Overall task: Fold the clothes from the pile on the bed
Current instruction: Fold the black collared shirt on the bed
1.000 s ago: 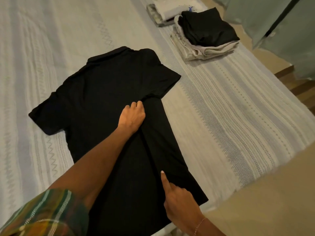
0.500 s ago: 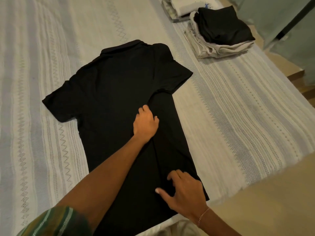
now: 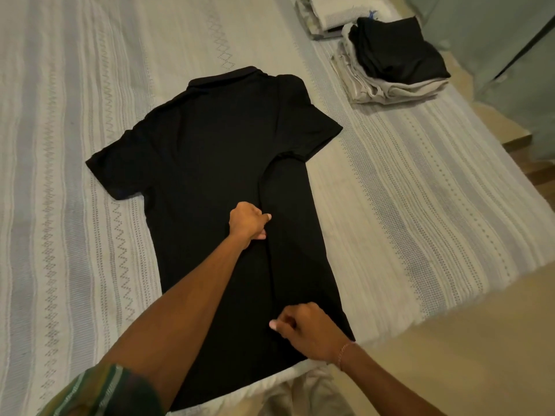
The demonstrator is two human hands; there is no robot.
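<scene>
Head view: right hand [image 3: 312,331] pinches the black polo shirt [image 3: 216,163] near its hem, left hand [image 3: 247,222] fingers pinch a mid-body crease, shirt flat on the bed [image 3: 420,205], folded stack [image 3: 390,64] beyond.

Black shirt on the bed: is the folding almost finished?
Partly. Done: folded clothes sit stacked at the bed's far corner. In hand: the black shirt lies flat, unfolded, sleeves out; the left hand and right hand pinch along its right side. Left: folding this shirt. No unfolded pile shows here.
</scene>
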